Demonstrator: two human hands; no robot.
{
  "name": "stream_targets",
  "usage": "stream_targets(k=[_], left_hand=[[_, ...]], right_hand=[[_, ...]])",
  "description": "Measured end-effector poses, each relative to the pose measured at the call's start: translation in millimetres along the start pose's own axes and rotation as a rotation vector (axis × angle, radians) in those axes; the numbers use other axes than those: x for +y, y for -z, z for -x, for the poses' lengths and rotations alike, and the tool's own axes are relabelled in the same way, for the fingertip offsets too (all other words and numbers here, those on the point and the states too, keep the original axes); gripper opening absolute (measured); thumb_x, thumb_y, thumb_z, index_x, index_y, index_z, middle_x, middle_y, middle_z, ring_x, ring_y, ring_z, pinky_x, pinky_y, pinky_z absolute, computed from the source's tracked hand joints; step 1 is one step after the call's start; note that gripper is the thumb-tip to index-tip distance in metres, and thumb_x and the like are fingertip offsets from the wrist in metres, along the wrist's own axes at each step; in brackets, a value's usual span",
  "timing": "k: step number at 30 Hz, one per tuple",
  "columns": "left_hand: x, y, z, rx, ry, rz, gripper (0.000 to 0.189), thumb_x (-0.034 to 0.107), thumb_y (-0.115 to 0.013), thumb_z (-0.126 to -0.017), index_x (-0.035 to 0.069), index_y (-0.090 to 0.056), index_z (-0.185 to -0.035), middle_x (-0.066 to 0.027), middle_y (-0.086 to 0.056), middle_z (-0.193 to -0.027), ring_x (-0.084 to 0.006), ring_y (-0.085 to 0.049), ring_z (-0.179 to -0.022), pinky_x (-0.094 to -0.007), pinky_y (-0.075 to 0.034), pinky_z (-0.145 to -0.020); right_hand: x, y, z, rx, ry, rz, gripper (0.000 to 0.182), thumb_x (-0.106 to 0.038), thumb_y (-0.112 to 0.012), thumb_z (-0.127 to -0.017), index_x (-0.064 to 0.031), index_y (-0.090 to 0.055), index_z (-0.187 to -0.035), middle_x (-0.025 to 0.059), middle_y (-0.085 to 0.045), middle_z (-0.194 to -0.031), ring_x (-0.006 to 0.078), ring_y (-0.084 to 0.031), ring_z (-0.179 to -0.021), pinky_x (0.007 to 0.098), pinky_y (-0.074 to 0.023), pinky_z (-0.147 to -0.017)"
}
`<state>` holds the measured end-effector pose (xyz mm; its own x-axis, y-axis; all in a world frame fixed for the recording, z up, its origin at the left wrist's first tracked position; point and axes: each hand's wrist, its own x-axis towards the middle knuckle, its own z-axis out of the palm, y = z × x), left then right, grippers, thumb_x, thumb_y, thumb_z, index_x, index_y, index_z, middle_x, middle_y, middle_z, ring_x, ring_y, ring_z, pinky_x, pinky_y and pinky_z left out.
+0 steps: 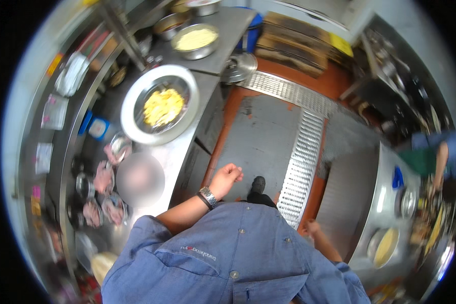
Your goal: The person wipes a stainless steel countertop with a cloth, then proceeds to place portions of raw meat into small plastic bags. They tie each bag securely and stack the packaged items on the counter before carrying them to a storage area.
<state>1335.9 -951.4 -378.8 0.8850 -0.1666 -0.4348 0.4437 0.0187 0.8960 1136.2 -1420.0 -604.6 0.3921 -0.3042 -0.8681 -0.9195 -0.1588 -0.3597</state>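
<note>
My left hand, with a metal-band watch at its wrist, is over the grey floor beside the left steel counter. Its fingers are curled and nothing shows in them. On my other side my right hand hangs low, blurred, and its fingers cannot be made out. A large white basin stands on the left counter, holding a steel bowl of yellow food pieces. Nearer to me along that counter lie several small bowls with pale pink raw meat. A round blurred patch hides part of the counter.
A metal floor grating runs alongside the grey floor. The right steel counter bears a bowl of yellow food. Another person works beyond it. Wooden boards and a metal lid lie ahead, near a blue bin.
</note>
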Motion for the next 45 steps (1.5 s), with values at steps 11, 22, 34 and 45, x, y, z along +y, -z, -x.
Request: stream_targets(k=[11, 22, 34, 45], left_hand=[[-95.9, 129.9, 53.0, 0.878, 0.013, 0.732, 0.025, 0.022, -0.055, -0.096, 0.004, -0.055, -0.114, -0.0105, -0.067, -0.096, -0.0149, -0.061, -0.076, -0.0252, -0.051, -0.066], [-151.4, 313.7, 162.1, 1.215, -0.131, 0.754, 0.036, 0.028, -0.043, -0.100, 0.007, -0.050, -0.128, -0.0074, -0.062, -0.110, -0.0140, -0.059, -0.090, -0.0286, -0.049, -0.080], [-137.6, 326.8, 172.4, 1.006, -0.022, 0.434, 0.022, 0.020, -0.056, -0.094, 0.009, -0.050, -0.076, -0.0009, -0.053, -0.062, -0.0096, -0.049, -0.052, -0.0242, -0.040, -0.049], [-65.3, 294.2, 184.8, 0.915, -0.181, 0.915, 0.009, 0.013, -0.056, -0.093, 0.010, -0.054, -0.085, 0.0024, -0.051, -0.067, -0.0084, -0.047, -0.054, -0.0211, -0.041, -0.052]], right_hand=[[-434.9, -5.4, -117.2, -0.052, 0.541, 0.260, 0.024, -0.024, -0.051, -0.097, -0.0048, -0.057, -0.110, 0.0084, -0.061, -0.076, 0.0182, -0.061, -0.060, 0.0307, -0.0513, -0.050], [-403.8, -409.9, 122.3, -0.818, 0.579, 0.744, 0.033, -0.022, -0.053, -0.097, -0.0047, -0.055, -0.125, 0.0068, -0.064, -0.097, 0.0147, -0.063, -0.084, 0.0281, -0.0538, -0.075], [-410.8, -552.9, 224.1, -1.096, 0.222, 0.678, 0.044, -0.004, -0.048, -0.088, -0.0070, -0.049, -0.132, 0.0099, -0.062, -0.114, 0.0186, -0.063, -0.101, 0.0335, -0.0527, -0.089], [-452.0, -568.8, 274.8, -1.548, 0.019, 0.290, 0.053, -0.011, -0.052, -0.090, -0.0050, -0.040, -0.141, 0.0127, -0.054, -0.133, 0.0268, -0.054, -0.121, 0.0440, -0.0414, -0.105]])
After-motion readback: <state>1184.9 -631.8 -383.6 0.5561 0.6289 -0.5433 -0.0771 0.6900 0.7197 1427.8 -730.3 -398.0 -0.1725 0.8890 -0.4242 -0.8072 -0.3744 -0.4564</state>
